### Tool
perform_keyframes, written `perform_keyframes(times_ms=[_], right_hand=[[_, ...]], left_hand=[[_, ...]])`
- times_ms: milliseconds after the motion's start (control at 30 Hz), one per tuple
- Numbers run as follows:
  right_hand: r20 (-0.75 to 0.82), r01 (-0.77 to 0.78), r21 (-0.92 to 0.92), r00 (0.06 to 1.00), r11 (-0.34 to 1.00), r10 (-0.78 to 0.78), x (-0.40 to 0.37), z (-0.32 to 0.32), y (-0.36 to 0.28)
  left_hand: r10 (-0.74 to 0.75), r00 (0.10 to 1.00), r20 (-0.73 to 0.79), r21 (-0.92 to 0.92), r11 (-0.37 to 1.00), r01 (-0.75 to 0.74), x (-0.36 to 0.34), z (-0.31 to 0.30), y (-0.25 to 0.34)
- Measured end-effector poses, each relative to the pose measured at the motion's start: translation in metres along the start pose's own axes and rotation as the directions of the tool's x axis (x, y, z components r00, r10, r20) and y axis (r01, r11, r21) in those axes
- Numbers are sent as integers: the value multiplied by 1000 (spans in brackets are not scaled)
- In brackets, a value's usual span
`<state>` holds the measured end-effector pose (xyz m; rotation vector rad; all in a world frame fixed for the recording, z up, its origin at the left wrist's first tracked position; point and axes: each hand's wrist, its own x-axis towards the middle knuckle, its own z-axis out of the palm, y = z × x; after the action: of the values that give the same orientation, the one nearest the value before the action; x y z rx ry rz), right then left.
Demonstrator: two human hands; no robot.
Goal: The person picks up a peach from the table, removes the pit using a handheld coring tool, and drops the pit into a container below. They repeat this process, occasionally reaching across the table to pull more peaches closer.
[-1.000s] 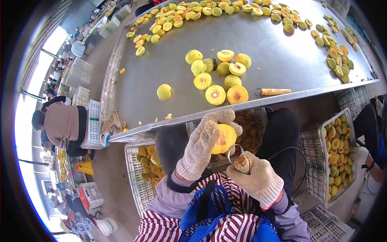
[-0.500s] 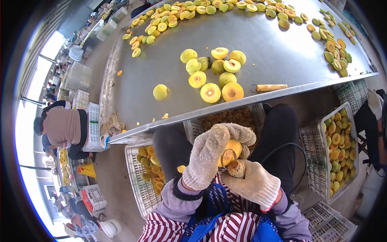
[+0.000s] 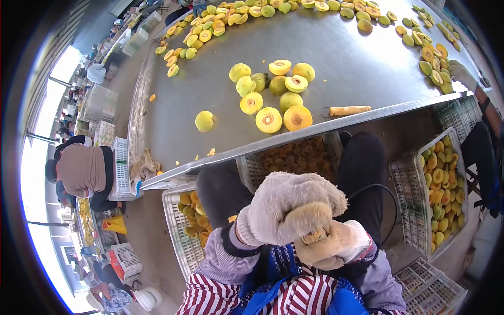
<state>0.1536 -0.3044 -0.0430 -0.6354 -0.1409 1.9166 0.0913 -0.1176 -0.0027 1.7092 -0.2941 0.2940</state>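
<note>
My left hand (image 3: 291,207), in a knitted work glove, is closed and curled over the top of my right hand. The yellow peach half it held half a second ago is hidden behind its fingers. My gloved right hand (image 3: 336,245) grips a pitting tool; only the wooden handle's end (image 3: 314,237) shows, and its metal loop is covered. On the metal table (image 3: 178,105) ahead lie several peach halves (image 3: 269,120), some cut face up. Near the table's edge rests a second loop pitting tool (image 3: 349,111) with a wooden handle.
Crates of peach halves stand at my left (image 3: 184,247) and right (image 3: 415,210). Between my knees is a crate of brownish scraps (image 3: 299,160). More halves (image 3: 226,23) line the table's far side. A co-worker's gloved hand (image 3: 462,76) is at the right; another person (image 3: 84,165) sits at left.
My left hand has rolled over the fruit and down toward my right hand, hiding the peach half and the tool's loop. A co-worker's gloved hand has come onto the table at right.
</note>
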Motion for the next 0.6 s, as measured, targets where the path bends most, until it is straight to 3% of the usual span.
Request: perform_keyframes(times_ms=[33, 67, 133, 167, 200, 233, 267, 300, 333, 367, 400, 467, 500, 533, 567, 600], right_hand=[[109, -16, 10, 994, 1000, 15, -3, -9, 3], [107, -12, 10, 994, 1000, 11, 0, -10, 4], [272, 67, 167, 956, 984, -112, 6, -9, 7], [226, 54, 180, 970, 982, -94, 5, -13, 10], [224, 54, 177, 970, 983, -94, 8, -17, 11], [331, -340, 633, 931, 695, 154, 13, -21, 15], [534, -578, 810, 798, 101, 281, 21, -28, 18], [449, -508, 674, 858, 536, 248, 31, -28, 24], [451, -512, 671, 856, 537, 252, 24, -29, 22], [183, -267, 400, 961, 877, 209, 10, -9, -1], [-43, -35, -19, 998, 999, 34, 1, 5, -13], [-146, 113, 21, 983, 993, -108, -4, 6, -14], [-154, 142, 32, 979, 989, -135, -5, 3, -15], [-164, 170, 44, 973, 984, -161, -5, 1, -15], [-158, 170, 46, 974, 984, -161, -4, 0, -15], [-138, 125, 38, 983, 991, -118, -3, -1, -14]], left_hand=[[151, 988, -12, 159, 976, -147, 3, 2, 3], [153, 988, -9, 157, 976, -150, 5, 5, -1], [267, 944, -192, 73, 963, -258, 1, 15, -13], [33, 988, -149, -171, 983, -58, -3, 16, -12], [36, 988, -150, -172, 983, -62, -3, 18, -12], [-309, 928, -209, -482, 858, 178, -3, 22, -9], [-618, 772, -151, -744, 585, 323, -2, 24, -7], [-710, 663, -236, -711, 591, 380, -5, 25, -13], [-684, 648, -336, -593, 688, 418, -7, 21, -9], [-609, 663, -434, -464, 782, 415, -13, 10, -8], [-525, 676, -518, -323, 851, 413, -26, -3, -7], [-433, 564, -703, -192, 879, 436, -54, -31, 2], [-330, 559, -761, 62, 820, 569, -79, -56, -6], [-218, 573, -790, 298, 680, 670, -102, -80, -11], [-295, 532, -794, 438, 329, 836, -113, -100, -2], [-349, 463, -815, 517, -76, 853, -119, -111, 4]])
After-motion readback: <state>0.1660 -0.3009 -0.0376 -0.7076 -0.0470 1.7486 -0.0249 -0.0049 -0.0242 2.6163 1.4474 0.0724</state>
